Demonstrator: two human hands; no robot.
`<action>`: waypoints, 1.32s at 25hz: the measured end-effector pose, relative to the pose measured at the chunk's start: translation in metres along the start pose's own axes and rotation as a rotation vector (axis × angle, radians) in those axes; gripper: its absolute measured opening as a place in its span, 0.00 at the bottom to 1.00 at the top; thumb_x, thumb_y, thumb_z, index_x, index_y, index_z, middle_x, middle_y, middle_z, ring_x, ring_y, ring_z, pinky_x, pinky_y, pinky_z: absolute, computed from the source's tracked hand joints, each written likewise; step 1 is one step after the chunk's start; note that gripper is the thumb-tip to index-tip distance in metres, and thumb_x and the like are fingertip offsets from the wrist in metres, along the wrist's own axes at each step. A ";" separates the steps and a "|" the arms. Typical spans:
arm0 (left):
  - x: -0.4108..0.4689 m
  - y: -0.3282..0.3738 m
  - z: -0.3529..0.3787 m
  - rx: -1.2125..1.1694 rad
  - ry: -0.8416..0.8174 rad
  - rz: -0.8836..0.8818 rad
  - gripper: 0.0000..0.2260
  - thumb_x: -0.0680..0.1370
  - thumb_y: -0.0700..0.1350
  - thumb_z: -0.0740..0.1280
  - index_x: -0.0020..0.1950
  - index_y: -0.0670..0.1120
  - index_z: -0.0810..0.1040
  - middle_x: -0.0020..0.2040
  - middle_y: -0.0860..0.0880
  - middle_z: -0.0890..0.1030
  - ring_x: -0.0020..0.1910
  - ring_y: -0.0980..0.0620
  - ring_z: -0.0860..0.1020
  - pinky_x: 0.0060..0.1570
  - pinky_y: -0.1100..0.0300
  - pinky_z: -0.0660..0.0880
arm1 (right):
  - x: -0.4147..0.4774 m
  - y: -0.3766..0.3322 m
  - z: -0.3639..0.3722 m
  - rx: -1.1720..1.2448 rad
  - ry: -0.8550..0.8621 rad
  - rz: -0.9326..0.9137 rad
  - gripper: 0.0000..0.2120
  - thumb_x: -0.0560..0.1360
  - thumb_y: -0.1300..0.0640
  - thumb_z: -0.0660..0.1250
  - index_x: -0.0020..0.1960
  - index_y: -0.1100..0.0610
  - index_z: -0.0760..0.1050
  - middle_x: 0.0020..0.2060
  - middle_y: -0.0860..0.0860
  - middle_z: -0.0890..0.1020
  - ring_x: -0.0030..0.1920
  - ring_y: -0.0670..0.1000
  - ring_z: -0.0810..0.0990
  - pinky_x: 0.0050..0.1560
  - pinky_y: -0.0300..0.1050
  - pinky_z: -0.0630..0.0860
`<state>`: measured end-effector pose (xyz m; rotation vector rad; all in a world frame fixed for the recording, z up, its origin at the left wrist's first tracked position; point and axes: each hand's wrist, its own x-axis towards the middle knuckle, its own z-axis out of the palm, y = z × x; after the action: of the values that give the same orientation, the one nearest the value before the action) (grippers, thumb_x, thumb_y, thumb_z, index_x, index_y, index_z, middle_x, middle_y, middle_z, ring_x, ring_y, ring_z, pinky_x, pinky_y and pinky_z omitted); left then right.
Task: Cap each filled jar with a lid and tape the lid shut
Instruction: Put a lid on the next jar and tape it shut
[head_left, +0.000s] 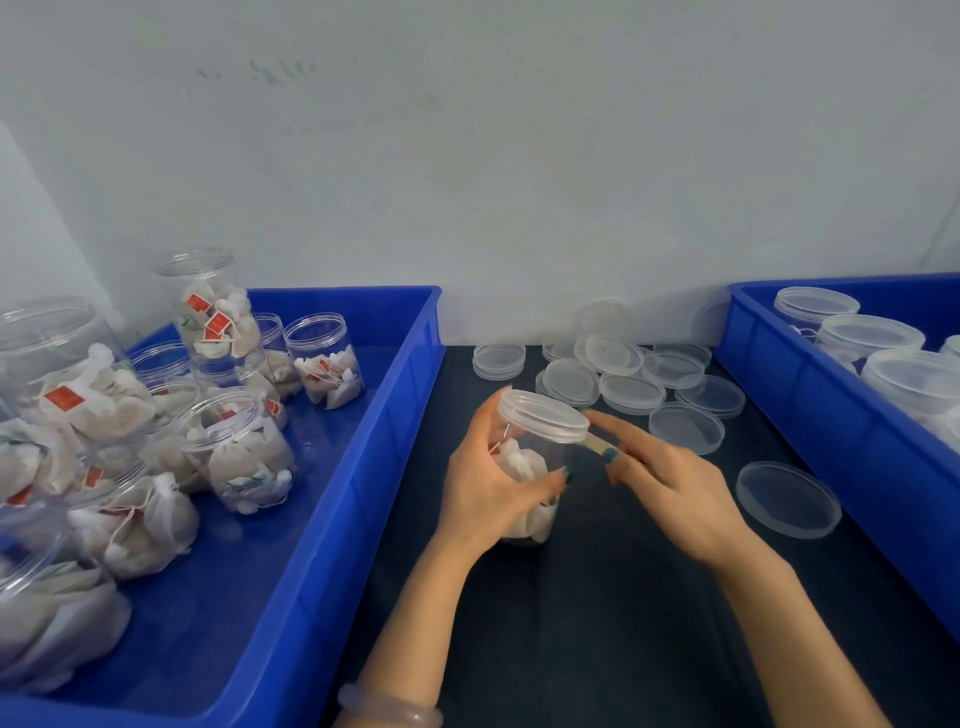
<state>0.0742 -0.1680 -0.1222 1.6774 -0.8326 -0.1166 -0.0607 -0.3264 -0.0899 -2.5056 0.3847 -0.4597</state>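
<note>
A clear jar (530, 473) filled with white tea bags stands tilted on the dark table, capped with a clear lid (543, 414). My left hand (488, 488) grips the jar's left side. My right hand (670, 488) is just right of the lid, fingers pinching a short strip of tape (597, 444) that touches the lid's edge. Several loose lids (623, 374) lie behind the jar, and one more lid (787, 499) lies to the right.
A blue bin (363, 467) on the left holds several filled, uncapped jars (234, 447). Another blue bin (810, 415) on the right holds capped jars (867, 335). A white wall stands close behind the table.
</note>
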 end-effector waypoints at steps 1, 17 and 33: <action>0.001 -0.001 -0.003 -0.060 -0.014 -0.021 0.38 0.64 0.49 0.82 0.68 0.66 0.67 0.63 0.69 0.76 0.64 0.69 0.73 0.57 0.76 0.70 | -0.001 0.001 -0.001 -0.057 0.042 -0.008 0.20 0.82 0.46 0.53 0.71 0.29 0.62 0.35 0.39 0.79 0.40 0.44 0.77 0.42 0.41 0.69; -0.007 0.017 -0.021 -0.868 -0.424 -0.264 0.41 0.60 0.55 0.83 0.71 0.50 0.73 0.66 0.40 0.78 0.61 0.39 0.79 0.56 0.45 0.78 | -0.004 0.006 -0.018 -0.013 0.209 0.009 0.26 0.73 0.29 0.51 0.67 0.34 0.69 0.27 0.42 0.71 0.31 0.45 0.72 0.32 0.43 0.66; -0.011 0.015 -0.015 -0.490 -0.372 -0.213 0.36 0.68 0.58 0.71 0.75 0.54 0.65 0.67 0.52 0.79 0.67 0.51 0.76 0.62 0.55 0.76 | -0.003 0.002 -0.013 0.261 0.018 -0.085 0.11 0.69 0.31 0.57 0.49 0.15 0.69 0.43 0.37 0.83 0.47 0.42 0.81 0.54 0.50 0.78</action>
<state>0.0666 -0.1499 -0.1085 1.2860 -0.8125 -0.7402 -0.0687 -0.3330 -0.0811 -2.2717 0.2095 -0.5303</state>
